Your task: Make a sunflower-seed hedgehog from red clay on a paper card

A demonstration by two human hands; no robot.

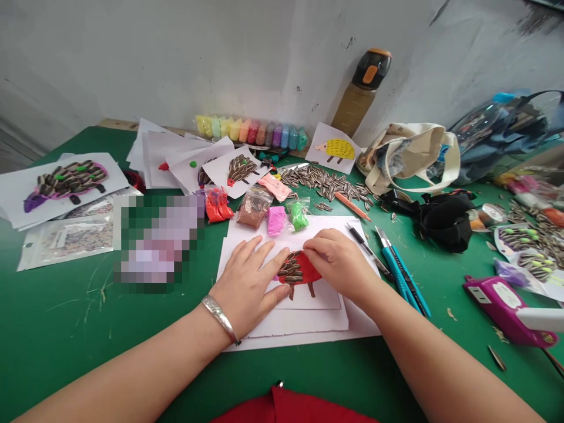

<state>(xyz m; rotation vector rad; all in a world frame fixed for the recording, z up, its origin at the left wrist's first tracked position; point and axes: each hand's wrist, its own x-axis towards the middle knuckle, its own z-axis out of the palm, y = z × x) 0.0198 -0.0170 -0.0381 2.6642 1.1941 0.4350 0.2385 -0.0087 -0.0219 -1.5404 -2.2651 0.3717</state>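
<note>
Head view: working on red animal figure (311, 274), partly covered in seeds (291, 270), atop white paper (299, 321).
Resting left hand (247, 288), fingers wide, left of figure; holding right hand (341, 259), fingertips narrowed, at figure's right, contents unclear.

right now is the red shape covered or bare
Partly covered: seeds overlie the left, but the red shape shows bare beside the right hand.

A pale grey wall (132, 64) with dark scuffs (534, 21) stands behind the green tabletop (66, 335).
</note>
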